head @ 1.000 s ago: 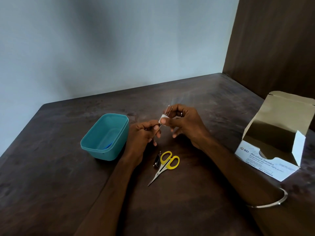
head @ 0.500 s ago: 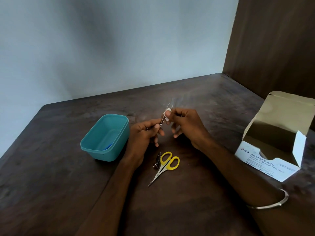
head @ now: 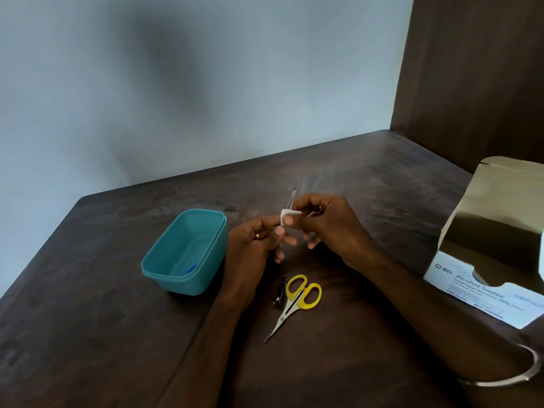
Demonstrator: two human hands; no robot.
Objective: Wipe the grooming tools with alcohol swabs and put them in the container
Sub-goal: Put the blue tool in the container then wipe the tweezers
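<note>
Nearest, below the fingers, the yellow-handled scissors [head: 294,301] lie on the dark table [head: 88,334], blades pointing toward the viewer and slightly left, with a small dark clipper [head: 280,291] touching their left side. Above them, the left hand [head: 253,245] pinches the lower end of the slim metal tweezers [head: 291,198]; their long axis runs nearly upright, tip pointing up and away. The right hand [head: 329,225] pinches a white swab [head: 287,214] around the shaft, just above the left fingertips. Left of the fingers sits the teal container [head: 164,269]; far right, the open swab box [head: 482,293].
</note>
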